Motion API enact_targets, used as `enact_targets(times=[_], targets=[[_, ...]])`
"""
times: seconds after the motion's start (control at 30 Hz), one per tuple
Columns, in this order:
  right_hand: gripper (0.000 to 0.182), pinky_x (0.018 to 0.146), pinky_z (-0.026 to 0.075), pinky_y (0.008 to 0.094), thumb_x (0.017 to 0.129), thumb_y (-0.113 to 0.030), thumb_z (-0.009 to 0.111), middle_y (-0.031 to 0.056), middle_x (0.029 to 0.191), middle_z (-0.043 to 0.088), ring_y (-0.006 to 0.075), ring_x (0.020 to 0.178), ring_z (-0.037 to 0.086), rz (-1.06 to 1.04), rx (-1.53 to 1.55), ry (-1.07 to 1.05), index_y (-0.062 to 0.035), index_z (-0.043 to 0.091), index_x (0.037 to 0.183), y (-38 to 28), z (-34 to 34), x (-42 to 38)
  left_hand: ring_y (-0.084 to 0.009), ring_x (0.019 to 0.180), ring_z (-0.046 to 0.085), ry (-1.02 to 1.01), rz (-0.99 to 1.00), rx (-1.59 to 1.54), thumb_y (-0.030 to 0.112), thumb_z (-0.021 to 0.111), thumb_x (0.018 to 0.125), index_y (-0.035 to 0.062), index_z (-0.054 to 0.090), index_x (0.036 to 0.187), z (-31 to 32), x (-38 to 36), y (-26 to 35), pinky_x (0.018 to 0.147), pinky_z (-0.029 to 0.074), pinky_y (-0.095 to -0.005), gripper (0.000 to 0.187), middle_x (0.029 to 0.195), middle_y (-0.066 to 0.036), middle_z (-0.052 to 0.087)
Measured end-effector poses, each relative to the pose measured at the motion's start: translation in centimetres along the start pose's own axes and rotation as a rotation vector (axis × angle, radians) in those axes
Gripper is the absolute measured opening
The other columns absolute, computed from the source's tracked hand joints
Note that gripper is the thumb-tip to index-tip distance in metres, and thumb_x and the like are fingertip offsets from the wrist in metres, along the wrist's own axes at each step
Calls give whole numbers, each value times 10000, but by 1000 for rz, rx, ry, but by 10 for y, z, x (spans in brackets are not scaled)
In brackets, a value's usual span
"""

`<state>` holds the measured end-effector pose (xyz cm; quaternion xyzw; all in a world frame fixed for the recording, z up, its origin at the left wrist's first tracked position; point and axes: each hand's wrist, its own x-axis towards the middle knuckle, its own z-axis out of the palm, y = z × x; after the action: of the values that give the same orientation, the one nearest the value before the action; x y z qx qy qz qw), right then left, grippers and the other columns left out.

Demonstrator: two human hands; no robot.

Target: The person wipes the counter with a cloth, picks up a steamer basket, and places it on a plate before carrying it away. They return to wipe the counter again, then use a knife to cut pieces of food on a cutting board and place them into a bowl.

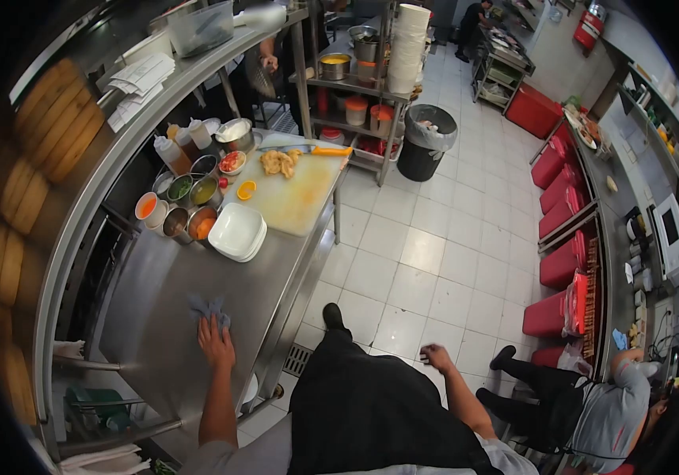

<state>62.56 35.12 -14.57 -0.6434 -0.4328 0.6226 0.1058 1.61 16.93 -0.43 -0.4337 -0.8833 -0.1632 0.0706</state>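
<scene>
My left hand [216, 344] presses down on a blue-grey cloth [211, 309] on the steel worktable [157, 305], its fingers reaching over the cloth. My right hand [437, 358] hangs above the floor beside my black apron, loosely curled with fingers partly apart, and nothing shows in it. Beyond the cloth stand stacked white square bowls [236, 231]. Behind them is a cutting board [296, 190] with a knife with an orange handle [330, 151], pieces of pale food [278, 163] and a cut orange [246, 190].
Sauce cups [175, 222] and squeeze bottles [171, 153] crowd the table's far left. A steel shelf edge [94, 198] runs along the left. A lined bin [426, 142] stands on the tiled floor. Another person [608, 408] works at the right counter, near red bins [553, 313].
</scene>
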Motion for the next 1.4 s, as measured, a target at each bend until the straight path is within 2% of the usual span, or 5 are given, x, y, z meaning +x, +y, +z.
enact_targets(times=[0.27,0.53,0.7,0.9,1.4], targets=[[229,781,546,308,925,-163,654,82,927,712,159,880,682,-629,-224,-6,-8,654,1094,-302,55,79,-429,1372,340,-52,8,17,286,538,965,30,477,1401,-6,-8,2,1106,290,-535,509,1489,-237,366],[304,844,550,393,845,-96,664,170,1056,669,298,996,653,-1046,-394,51,-5,623,1132,-563,138,150,-440,1323,380,-98,-81,-230,197,585,937,3,486,1375,-17,29,-3,1085,308,-529,489,1431,-254,403],[395,975,445,472,786,-147,669,188,1127,635,391,1100,560,-1260,-713,180,-34,617,1161,-599,174,211,-338,1147,535,244,-264,-302,72,530,940,7,531,1307,-82,117,104,953,440,-429,373,1301,-199,487],[434,913,456,454,769,-174,699,141,1138,621,328,1123,545,-1214,-1006,173,-89,611,1185,-615,187,252,-275,1013,596,159,-100,-596,-10,565,892,-4,551,1257,-67,197,221,820,492,-360,365,1200,-167,549],[406,841,511,444,838,-65,551,172,1064,561,338,1040,557,-1374,-993,-291,-101,569,1241,-658,150,324,-425,1254,437,26,-225,-466,72,674,848,-11,470,1343,69,359,305,1081,350,-471,542,1315,-249,501]])
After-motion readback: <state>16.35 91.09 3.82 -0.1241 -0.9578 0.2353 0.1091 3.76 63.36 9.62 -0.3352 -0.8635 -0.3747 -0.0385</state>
